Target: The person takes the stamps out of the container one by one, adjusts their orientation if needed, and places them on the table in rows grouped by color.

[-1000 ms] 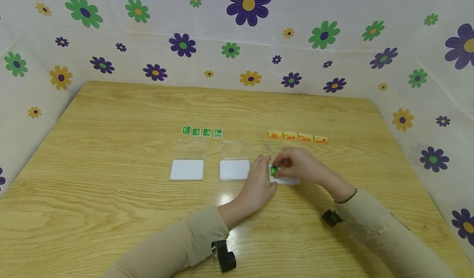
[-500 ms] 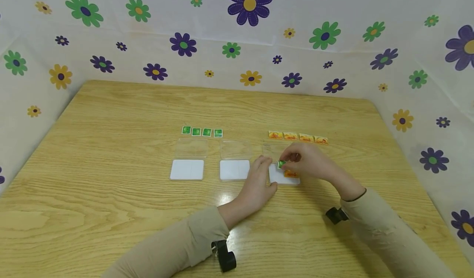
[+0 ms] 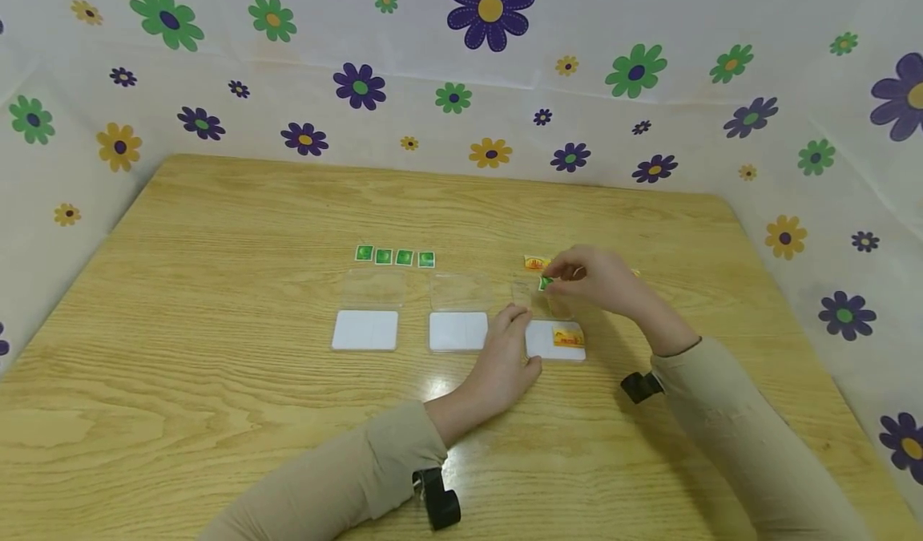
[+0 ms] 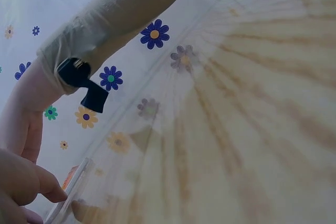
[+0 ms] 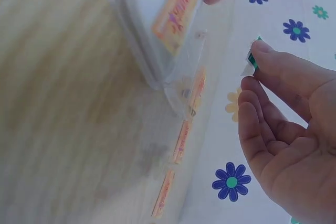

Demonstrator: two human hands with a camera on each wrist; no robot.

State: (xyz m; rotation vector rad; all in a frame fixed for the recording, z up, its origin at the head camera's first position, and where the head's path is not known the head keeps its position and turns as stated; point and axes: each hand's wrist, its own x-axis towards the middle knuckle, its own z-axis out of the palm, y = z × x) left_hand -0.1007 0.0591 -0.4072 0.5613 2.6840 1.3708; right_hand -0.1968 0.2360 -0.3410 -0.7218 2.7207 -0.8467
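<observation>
My left hand (image 3: 507,361) holds the left end of the rightmost clear plastic case (image 3: 537,352), its fingers at the back and thumb at the front. The case lies open, with a white fill and an orange sticker (image 3: 569,337) on its right part. Above its raised clear lid, my right hand (image 3: 602,279) pinches a small green sticker (image 5: 254,59) between thumb and fingertips. A white, curled edge shows on that sticker in the right wrist view. In the left wrist view my left hand (image 4: 21,182) has a fingertip against the case's edge (image 4: 71,187).
Two more open cases with white fills, a middle one (image 3: 458,331) and a left one (image 3: 364,330), stand to the left. Several green stickers (image 3: 384,256) lie in a row behind them. Orange stickers (image 3: 536,263) lie behind the right case, partly hidden by my right hand.
My right hand lifted the green sticker off the case's left part, moved right, then back over the lid. The orange sticker on the case came into view. My left hand stayed put.
</observation>
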